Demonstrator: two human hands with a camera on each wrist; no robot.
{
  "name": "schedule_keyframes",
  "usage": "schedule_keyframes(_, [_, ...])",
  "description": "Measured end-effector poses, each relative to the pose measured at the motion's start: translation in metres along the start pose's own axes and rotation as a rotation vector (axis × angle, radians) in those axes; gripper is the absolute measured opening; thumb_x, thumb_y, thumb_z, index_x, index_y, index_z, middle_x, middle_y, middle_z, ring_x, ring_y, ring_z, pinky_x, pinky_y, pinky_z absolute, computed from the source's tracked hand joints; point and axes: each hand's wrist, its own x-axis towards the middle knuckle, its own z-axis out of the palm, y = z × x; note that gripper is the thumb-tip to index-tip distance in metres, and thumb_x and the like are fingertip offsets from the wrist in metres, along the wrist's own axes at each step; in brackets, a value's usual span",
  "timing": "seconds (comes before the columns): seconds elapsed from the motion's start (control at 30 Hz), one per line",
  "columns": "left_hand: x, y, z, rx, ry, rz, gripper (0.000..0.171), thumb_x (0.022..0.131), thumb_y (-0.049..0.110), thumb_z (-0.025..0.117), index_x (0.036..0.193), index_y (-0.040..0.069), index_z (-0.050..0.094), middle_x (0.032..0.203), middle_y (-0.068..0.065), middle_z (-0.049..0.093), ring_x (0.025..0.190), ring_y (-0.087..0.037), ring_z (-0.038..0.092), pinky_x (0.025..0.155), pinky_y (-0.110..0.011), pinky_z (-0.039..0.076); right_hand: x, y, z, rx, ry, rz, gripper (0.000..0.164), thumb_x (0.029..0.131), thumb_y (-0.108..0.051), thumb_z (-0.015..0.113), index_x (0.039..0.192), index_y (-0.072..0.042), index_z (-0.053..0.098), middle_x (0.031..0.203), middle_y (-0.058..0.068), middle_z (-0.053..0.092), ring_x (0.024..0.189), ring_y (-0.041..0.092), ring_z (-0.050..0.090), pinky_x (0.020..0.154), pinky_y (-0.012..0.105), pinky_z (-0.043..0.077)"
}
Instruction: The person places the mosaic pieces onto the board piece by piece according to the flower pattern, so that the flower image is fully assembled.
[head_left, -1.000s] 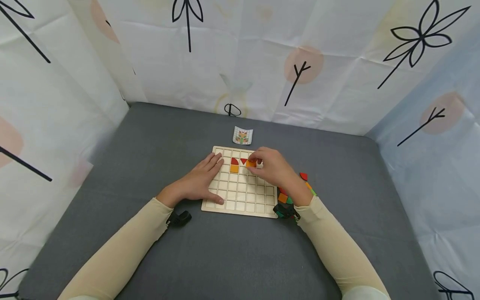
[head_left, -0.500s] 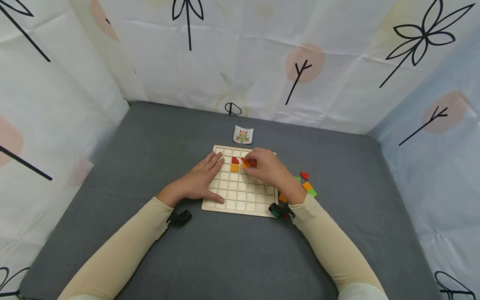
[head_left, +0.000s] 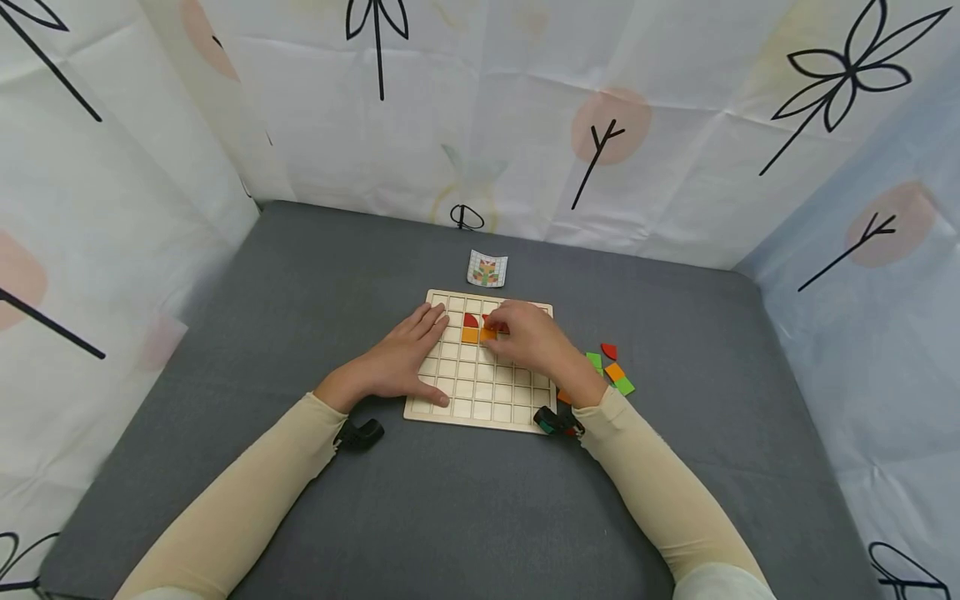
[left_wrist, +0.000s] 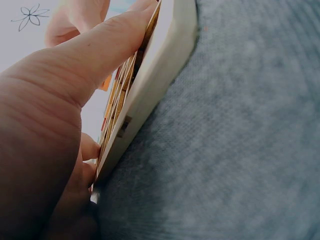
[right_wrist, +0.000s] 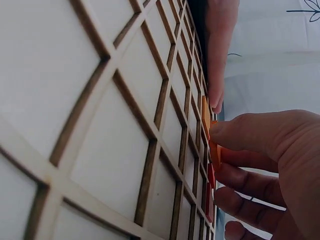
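A pale wooden grid board (head_left: 465,392) lies before me. My left hand (head_left: 396,358) rests along its left side, fingers spread and fairly straight; in the left wrist view the thumb (left_wrist: 107,45) lies over the board's edge. Thumb and fingers of my right hand (head_left: 534,335) pinch an orange square tile (right_wrist: 215,147) at the grid's upper middle. Just left of it another orange square (head_left: 469,335) sits in a cell, below a red quarter-round tile (head_left: 470,320). More red pieces (right_wrist: 209,195) show under the right fingers, partly hidden.
Loose tiles lie right of the board: a red quarter-round (head_left: 609,351), an orange square (head_left: 615,372), green ones (head_left: 624,386) and others partly behind the right wrist. A small printed pattern card (head_left: 487,269) lies beyond the board on the grey tabletop (head_left: 450,500). Patterned cloth surrounds the table.
My right hand has moved left with the orange tile, bringing it beside the other orange square. More loose tiles show past the right wrist. The left hand stays in place.
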Motion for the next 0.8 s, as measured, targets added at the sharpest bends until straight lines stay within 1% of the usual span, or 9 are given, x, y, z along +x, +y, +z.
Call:
schedule_keyframes(0.07, [0.0, -0.001, 0.001, 0.001, -0.005, -0.004, 0.141, 0.082, 0.08, 0.079, 0.174, 0.004, 0.005, 0.181, -0.011, -0.008, 0.165, -0.032, -0.016, 0.13, -0.057, 0.004, 0.0, 0.001, 0.001, -0.007, -0.005, -0.002, 0.021, 0.097, -0.022, 0.083, 0.113, -0.008, 0.083, 0.102, 0.002, 0.072, 0.09, 0.018, 0.064, 0.083, 0.038, 0.054])
schedule_keyframes(0.3, [-0.003, 0.01, -0.006, 0.02, 0.012, 0.001, 0.137, 0.084, 0.069, 0.085, 0.173, -0.001, 0.009, 0.181, -0.017, -0.002, 0.165, -0.038, -0.01, 0.13, -0.059, 0.008, 0.001, 0.003, 0.004, -0.01, -0.013, 0.002, 0.02, 0.098, -0.021, 0.082, 0.114, -0.009, 0.083, 0.103, 0.002, 0.072, 0.093, 0.019, 0.065, 0.086, 0.039, 0.055])
schedule_keyframes(0.37, [-0.004, 0.011, -0.006, 0.027, 0.013, -0.002, 0.136, 0.084, 0.069, 0.085, 0.173, -0.001, 0.009, 0.181, -0.018, -0.002, 0.165, -0.038, -0.009, 0.13, -0.059, 0.008, 0.002, 0.003, 0.004, -0.018, -0.013, -0.001, 0.02, 0.098, -0.021, 0.082, 0.113, -0.009, 0.083, 0.102, 0.001, 0.072, 0.092, 0.019, 0.064, 0.086, 0.039, 0.054])
schedule_keyframes(0.67, [-0.003, 0.007, -0.003, 0.022, 0.024, 0.009, 0.137, 0.083, 0.071, 0.084, 0.173, -0.001, 0.009, 0.181, -0.018, -0.001, 0.165, -0.039, -0.009, 0.129, -0.061, 0.01, 0.003, 0.003, 0.005, -0.034, -0.021, -0.002, 0.019, 0.098, -0.02, 0.082, 0.113, -0.009, 0.083, 0.101, 0.001, 0.071, 0.091, 0.018, 0.063, 0.085, 0.038, 0.053])
schedule_keyframes(0.8, [-0.002, 0.006, -0.002, 0.036, 0.01, -0.003, 0.139, 0.083, 0.072, 0.083, 0.173, 0.001, 0.007, 0.181, -0.016, -0.004, 0.165, -0.037, -0.011, 0.13, -0.059, 0.008, 0.004, 0.002, 0.005, -0.033, -0.022, -0.005, 0.02, 0.097, -0.019, 0.082, 0.113, -0.007, 0.083, 0.101, 0.003, 0.072, 0.091, 0.019, 0.064, 0.086, 0.039, 0.054])
